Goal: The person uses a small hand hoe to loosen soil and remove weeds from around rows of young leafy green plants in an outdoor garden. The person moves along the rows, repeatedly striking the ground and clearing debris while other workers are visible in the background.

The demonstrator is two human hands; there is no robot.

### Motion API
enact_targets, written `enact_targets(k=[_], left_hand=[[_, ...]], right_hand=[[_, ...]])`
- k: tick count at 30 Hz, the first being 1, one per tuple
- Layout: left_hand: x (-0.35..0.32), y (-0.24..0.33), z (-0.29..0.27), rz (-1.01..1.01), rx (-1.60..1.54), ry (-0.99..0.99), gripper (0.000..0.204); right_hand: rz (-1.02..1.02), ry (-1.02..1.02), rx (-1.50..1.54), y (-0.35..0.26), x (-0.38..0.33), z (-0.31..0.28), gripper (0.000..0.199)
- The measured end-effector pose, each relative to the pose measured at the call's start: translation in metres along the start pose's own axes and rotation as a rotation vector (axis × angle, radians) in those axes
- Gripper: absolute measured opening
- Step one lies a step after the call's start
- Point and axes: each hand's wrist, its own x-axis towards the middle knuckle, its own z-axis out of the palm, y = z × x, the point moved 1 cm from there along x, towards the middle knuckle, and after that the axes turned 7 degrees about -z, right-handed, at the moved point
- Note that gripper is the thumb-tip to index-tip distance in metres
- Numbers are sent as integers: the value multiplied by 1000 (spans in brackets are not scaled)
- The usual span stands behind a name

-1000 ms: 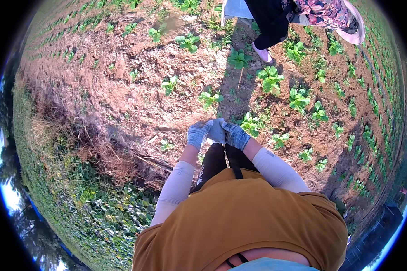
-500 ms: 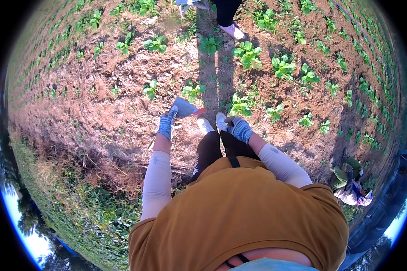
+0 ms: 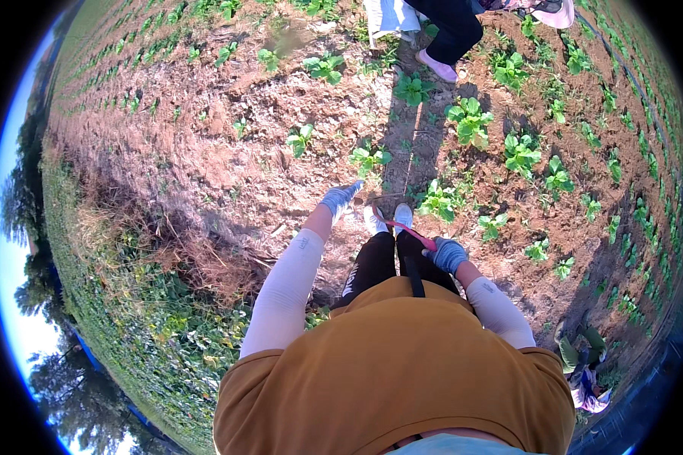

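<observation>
My left hand (image 3: 341, 199), in a blue-grey glove, reaches over the soil with its fingers stretched out and nothing visible in them. Close by my left leg, my gloved right hand (image 3: 448, 255) is closed around the end of a red handle (image 3: 408, 229). This handle belongs to a hand tool that looks like a small hoe. It slants up and left across my shoes, and its thin dark head is seen nearly edge-on, so its shape is unclear. A leafy green seedling (image 3: 369, 158) grows just beyond my left fingers, another (image 3: 439, 200) beyond my right hand.
Rows of seedlings (image 3: 520, 155) run across the brown soil. Ahead stands a person in dark trousers and pink shoes (image 3: 437, 67), beside a white sack-like thing (image 3: 391, 17). Another person (image 3: 584, 356) crouches at the lower right. Dry brush (image 3: 205, 262) and weeds border the left.
The flat grey, red-ended piece at my left hand has left it; a red handle is now in my right hand. My view has shifted, and the person ahead appears farther right.
</observation>
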Motion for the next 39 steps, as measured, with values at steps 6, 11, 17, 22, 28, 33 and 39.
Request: enact_targets(k=[6, 11, 17, 22, 28, 33, 39], left_hand=[[57, 85, -40, 464, 196, 270, 70], [73, 51, -7, 346, 633, -92, 90], [-26, 190, 76, 676, 445, -27, 81], [6, 142, 101, 573, 825, 39, 39], [60, -23, 67, 337, 976, -173, 20], [64, 47, -97, 459, 322, 108, 64], [-73, 136, -437, 576, -38, 834, 62]], right_hand=[[295, -44, 648, 39, 15, 31, 35], [525, 89, 1081, 86, 13, 57, 28], [564, 162, 1099, 127, 12, 71, 26], [595, 200, 1323, 93, -21, 51, 21], [528, 93, 1289, 109, -6, 81, 21], [575, 131, 1286, 100, 7, 91, 23], [545, 202, 1272, 88, 34, 90, 19]])
